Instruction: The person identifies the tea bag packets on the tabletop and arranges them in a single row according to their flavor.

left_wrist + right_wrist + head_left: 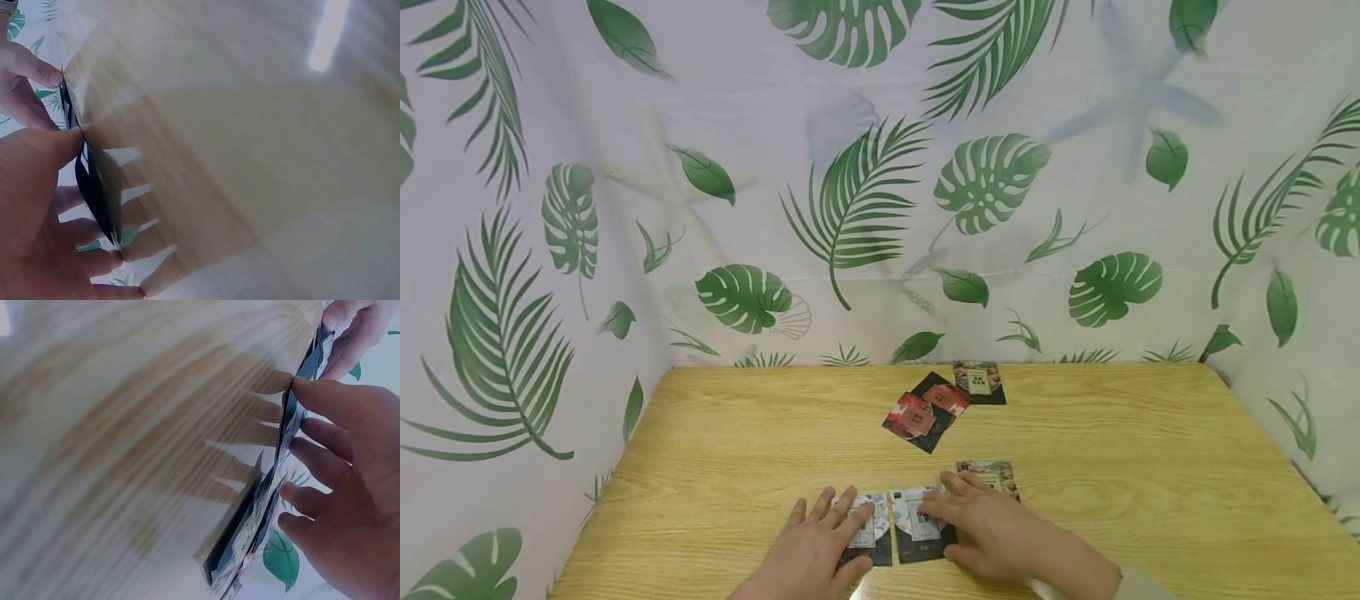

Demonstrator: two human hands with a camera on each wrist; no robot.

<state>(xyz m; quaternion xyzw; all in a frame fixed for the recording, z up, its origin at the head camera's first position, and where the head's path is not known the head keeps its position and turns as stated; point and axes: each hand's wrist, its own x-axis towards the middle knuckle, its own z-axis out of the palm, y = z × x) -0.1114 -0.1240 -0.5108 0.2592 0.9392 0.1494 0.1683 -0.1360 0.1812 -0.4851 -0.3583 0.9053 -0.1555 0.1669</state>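
On my remote feed, the left hand [816,546], fingers spread, touches a black-and-white packet [875,540] on the wooden table [737,442]; the right hand [994,529], fingers extended, touches a matching packet [917,543] just beside it, lettering too blurred for me to read.

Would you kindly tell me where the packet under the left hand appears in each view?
Head: the packet, bottom centre, partly covered.
Left wrist: the packet, left of centre, edge-on.
Right wrist: the packet, near the top right, edge-on.
Shared landmark: the left hand, at the packet in all three.
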